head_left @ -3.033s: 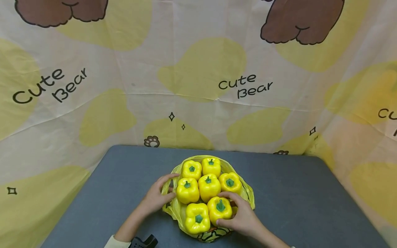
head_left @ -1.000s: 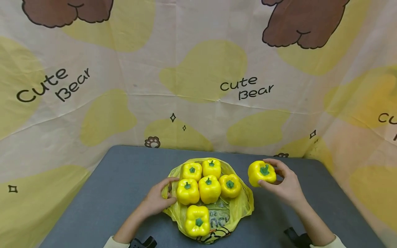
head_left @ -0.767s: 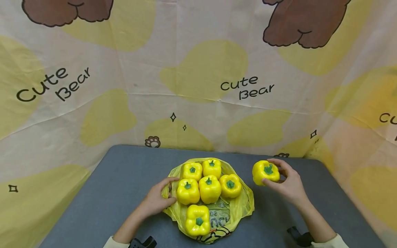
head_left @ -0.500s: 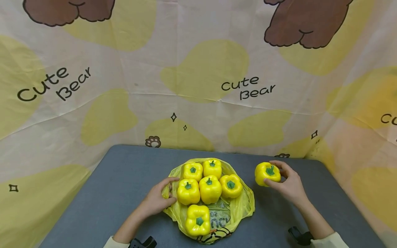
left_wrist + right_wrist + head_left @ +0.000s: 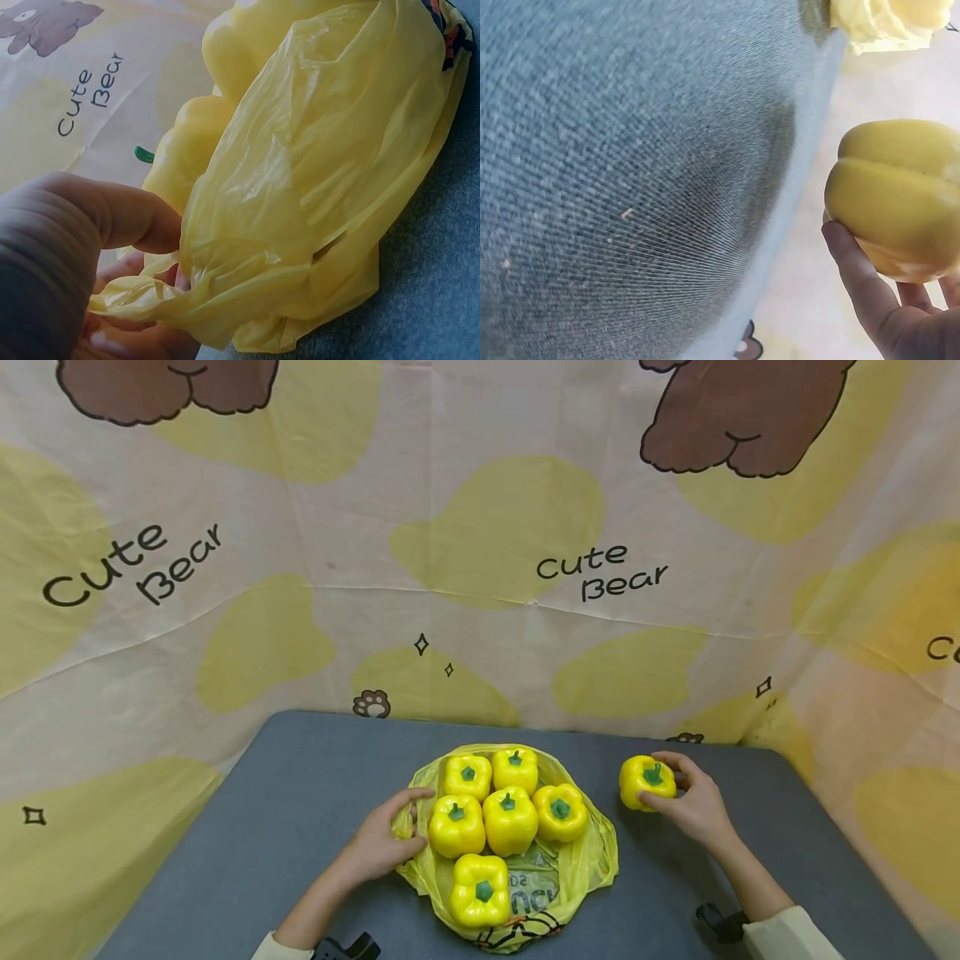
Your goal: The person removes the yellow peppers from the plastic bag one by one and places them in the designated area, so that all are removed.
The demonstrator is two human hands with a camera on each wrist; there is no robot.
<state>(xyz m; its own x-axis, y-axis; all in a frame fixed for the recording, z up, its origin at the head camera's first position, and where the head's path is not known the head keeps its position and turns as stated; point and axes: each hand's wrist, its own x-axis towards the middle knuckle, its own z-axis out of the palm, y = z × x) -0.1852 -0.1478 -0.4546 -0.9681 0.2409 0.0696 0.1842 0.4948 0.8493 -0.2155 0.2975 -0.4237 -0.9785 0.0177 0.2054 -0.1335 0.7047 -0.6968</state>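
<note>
My right hand (image 5: 695, 802) grips a yellow bell pepper (image 5: 643, 782) with a green stem, to the right of the bag. In the right wrist view, the thumb and fingers are wrapped about the pepper (image 5: 900, 196). My left hand (image 5: 378, 839) holds the left edge of a yellow plastic bag (image 5: 592, 852) lying spread on the table. Seen from the left wrist, a strip of the bag (image 5: 255, 202) runs between thumb and fingers. Several yellow bell peppers sit on the bag, among them a front one (image 5: 480, 893) and a middle one (image 5: 510, 822).
A grey-blue cloth-covered table (image 5: 315, 777) carries everything. Behind it hangs a curtain (image 5: 480, 568) printed with bears and yellow patches. Dark print shows on the bag's bare front right part. A black device (image 5: 348, 947) is strapped at each wrist.
My right hand has taken a pepper from the bag's front right and carried it to the right, then slightly lower. The left hand has stayed at the bag's edge.
</note>
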